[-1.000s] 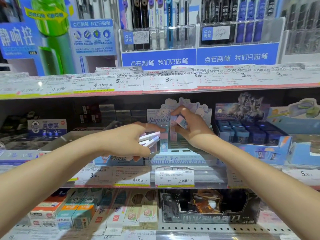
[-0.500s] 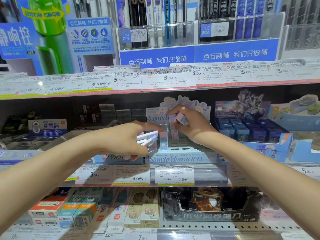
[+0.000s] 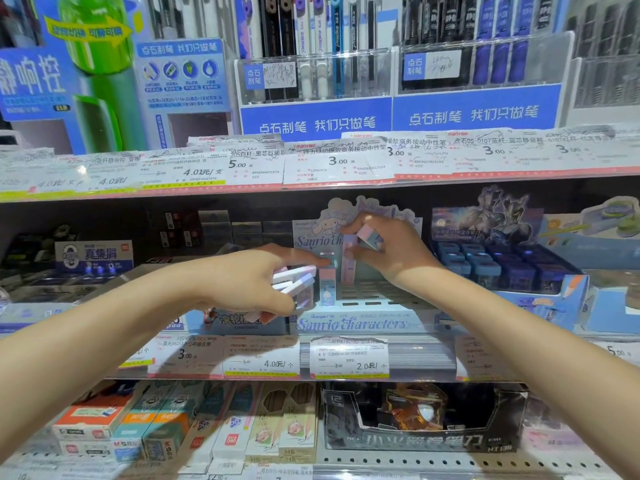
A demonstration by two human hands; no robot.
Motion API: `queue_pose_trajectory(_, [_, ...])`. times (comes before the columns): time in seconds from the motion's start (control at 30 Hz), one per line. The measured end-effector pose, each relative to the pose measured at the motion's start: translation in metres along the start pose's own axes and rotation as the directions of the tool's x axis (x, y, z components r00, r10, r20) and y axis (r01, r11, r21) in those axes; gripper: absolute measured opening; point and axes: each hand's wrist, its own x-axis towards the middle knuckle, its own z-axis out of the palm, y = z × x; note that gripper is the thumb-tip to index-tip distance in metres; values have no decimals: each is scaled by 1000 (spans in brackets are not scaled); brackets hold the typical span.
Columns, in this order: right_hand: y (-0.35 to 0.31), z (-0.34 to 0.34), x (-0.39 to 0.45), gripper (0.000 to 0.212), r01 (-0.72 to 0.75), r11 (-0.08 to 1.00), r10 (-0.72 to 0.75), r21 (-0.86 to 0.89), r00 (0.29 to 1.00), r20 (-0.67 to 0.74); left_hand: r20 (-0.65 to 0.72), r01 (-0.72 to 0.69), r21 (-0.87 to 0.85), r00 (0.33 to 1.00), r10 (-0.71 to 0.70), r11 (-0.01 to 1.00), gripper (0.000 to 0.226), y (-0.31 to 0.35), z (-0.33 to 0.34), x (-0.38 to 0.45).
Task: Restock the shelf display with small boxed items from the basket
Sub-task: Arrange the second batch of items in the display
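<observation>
On the middle shelf stands a pastel display box with a cartoon backing card. My left hand grips a small stack of slim pastel boxes just left of the display. My right hand holds one pink-and-blue small box tilted over the display's back rows. Two small boxes stand upright in the display, a pink-and-blue one and a pink one. The display's slotted floor shows in front of them. No basket is in view.
A blue display of dark small boxes sits right of my right hand. The upper shelf edge with price tags overhangs the display. Pen racks stand above. Pencil boxes and a dark carton fill the lower shelf.
Both hands stay nearly in place. My right hand has tilted its box slightly and shifted a little over the display's back rows.
</observation>
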Motion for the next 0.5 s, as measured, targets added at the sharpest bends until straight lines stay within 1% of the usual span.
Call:
queue_pose_trajectory(0.13, [1, -4, 2, 16, 33, 996, -33, -80, 999, -1, -10, -19, -23, 1000, 18, 1000, 62, 1, 0, 0])
queue_pose_trajectory(0.27, [1, 2, -1, 17, 47, 979, -35, -198, 998, 60, 11, -15, -31, 1000, 16, 999, 64, -1, -1, -1])
queue_pose_trajectory(0.33, [1, 3, -4, 17, 79, 968, -62, -236, 995, 79, 15, -14, -32, 1000, 15, 999, 65, -3, -1, -1])
queue_pose_trajectory(0.4, [2, 4, -7, 23, 122, 948, -92, -295, 989, 112, 22, -11, -37, 1000, 12, 999, 63, -4, 0, -1])
queue_pose_trajectory(0.5, [0, 2, -7, 33, 126, 921, -66, -367, 983, 173, 12, -5, -34, 1000, 5, 999, 63, -2, 1, -2])
